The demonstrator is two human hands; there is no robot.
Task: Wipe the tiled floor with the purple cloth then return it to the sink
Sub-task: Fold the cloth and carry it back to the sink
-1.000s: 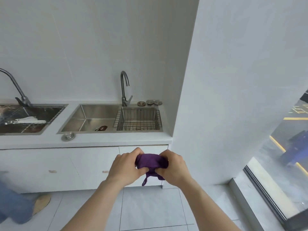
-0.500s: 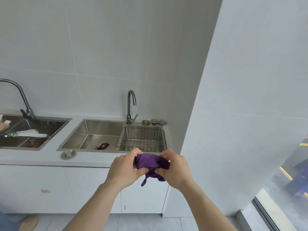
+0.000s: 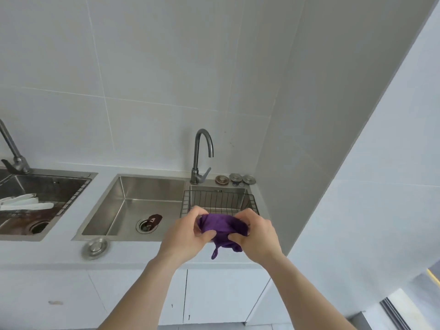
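Both hands are up at the lower centre of the frame with the purple cloth (image 3: 221, 228) bunched between them: the left hand (image 3: 188, 236) pinches its left edge with thumb and curled fingers, and the right hand (image 3: 258, 234) clutches the right side the same way. A thin loop of the cloth dangles below the hands, over the front strip of the white countertop (image 3: 47, 256). Just behind the hands sits the wire basket (image 3: 219, 201), set in the right part of the stainless sink (image 3: 133, 206); the cloth is held in front of the basket's near rim, though whether it touches the rim is hard to tell from here. A dark gooseneck faucet (image 3: 202, 156) rises behind the basket, with three round metal strainers (image 3: 235, 179) lined up to its right. Something small and dark brown lies by the drain (image 3: 145, 225). A round sink plug (image 3: 95, 247) rests on the counter at lower left, and a second sink (image 3: 42, 203) fills the left edge.
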